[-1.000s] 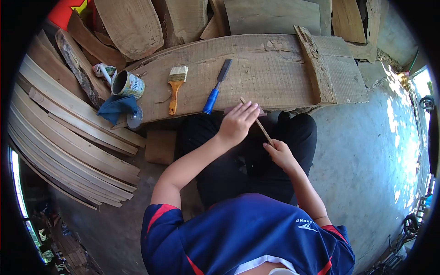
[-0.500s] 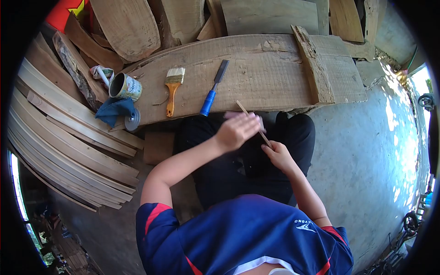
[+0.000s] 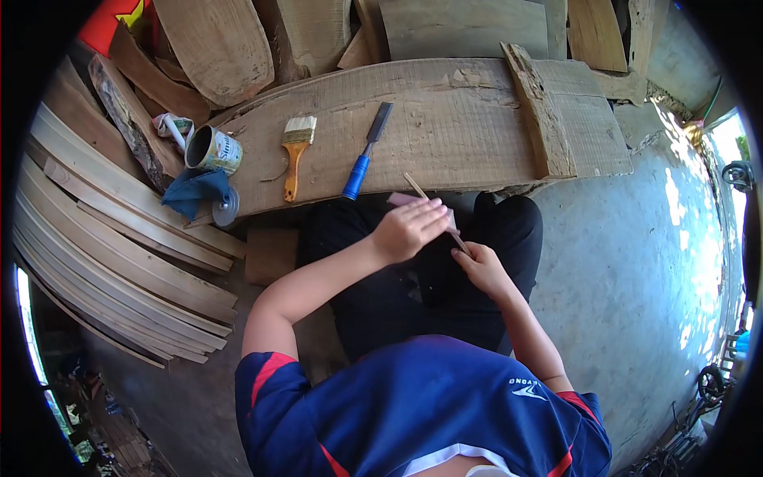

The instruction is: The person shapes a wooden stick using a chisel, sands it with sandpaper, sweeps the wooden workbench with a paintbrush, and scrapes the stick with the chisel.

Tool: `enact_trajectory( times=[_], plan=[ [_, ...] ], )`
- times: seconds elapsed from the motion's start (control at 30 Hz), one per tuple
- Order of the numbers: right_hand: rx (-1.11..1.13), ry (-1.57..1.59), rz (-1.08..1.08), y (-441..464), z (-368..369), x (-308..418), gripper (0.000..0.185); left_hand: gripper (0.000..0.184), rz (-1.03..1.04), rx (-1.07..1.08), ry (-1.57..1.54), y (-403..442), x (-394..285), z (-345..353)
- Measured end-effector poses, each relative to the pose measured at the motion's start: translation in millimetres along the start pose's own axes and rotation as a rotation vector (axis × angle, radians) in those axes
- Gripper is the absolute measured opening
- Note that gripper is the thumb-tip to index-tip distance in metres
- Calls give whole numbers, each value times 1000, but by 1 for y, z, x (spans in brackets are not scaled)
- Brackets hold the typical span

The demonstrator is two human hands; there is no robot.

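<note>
Person seated at the low wooden bench (image 3: 461, 131), both hands at work over the lap (image 3: 366, 298), just short of the bench's front edge. Object held: a thin stick (image 3: 414, 185), its long axis slanting from far-left to near-right. Right hand (image 3: 482, 269) is at the near end, fingers closed around it, thumb lying along the top; the end inside the grip is hidden. Left hand (image 3: 408, 232) lies crosswise over the middle stretch, with a pinkish sheet (image 3: 401, 199) beneath the palm side; fingers close together, nearly straight, holding the sheet over the stick. Left thumb out of sight, so how firmly it pinches cannot be told. Sheet shows on both sides of the left hand. Key relation: the stick passes under the left fingers at a steep angle to them; its far tip projects beyond them toward the bench, its near part runs out to the right fingers, with only a short span between the hands. In view the tip overlaps the bench edge; whether it touches cannot be told. On the bench, beyond the left hand: a blue-handled chisel (image 3: 366, 154), nearest and slightly left, blade pointing away; a paintbrush (image 3: 295, 153) farther left, bristles away; then a tin can (image 3: 226, 153) beside a blue cloth (image 3: 195, 193).
</note>
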State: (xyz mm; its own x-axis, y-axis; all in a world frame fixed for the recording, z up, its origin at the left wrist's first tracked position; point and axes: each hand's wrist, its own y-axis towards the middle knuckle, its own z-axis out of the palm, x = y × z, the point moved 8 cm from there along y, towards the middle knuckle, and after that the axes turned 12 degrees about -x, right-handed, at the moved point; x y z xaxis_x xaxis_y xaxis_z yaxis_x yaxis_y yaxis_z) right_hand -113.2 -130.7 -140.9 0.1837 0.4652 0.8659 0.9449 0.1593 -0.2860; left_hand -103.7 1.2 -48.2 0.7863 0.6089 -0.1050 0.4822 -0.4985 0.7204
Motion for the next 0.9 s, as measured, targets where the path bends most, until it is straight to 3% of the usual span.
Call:
enact_trajectory(
  times=[0.13,0.27,0.37,0.5,0.67,0.77,0.9],
  plan=[
    [-9,-4,-19,3,-2,5,34,21,74,26,-42,2,-12,-2],
    [-19,20,5,4,-4,3,34,22,-40,-6,27,7,21,-3],
    [11,21,-9,6,-1,0,32,22,58,-3,-31,1,-4,-1],
    [11,7,-16,4,-2,-1,34,24,-81,-39,-5,4,26,-4],
    [-8,55,-25,5,-2,-4,35,22,56,12,-95,-3,-14,0],
    [-5,5,7,5,-4,-4,35,26,-95,-30,17,3,24,-3],
    [-5,72,-8,2,-6,3,35,23,24,-23,-74,4,-17,-4]
  ],
)
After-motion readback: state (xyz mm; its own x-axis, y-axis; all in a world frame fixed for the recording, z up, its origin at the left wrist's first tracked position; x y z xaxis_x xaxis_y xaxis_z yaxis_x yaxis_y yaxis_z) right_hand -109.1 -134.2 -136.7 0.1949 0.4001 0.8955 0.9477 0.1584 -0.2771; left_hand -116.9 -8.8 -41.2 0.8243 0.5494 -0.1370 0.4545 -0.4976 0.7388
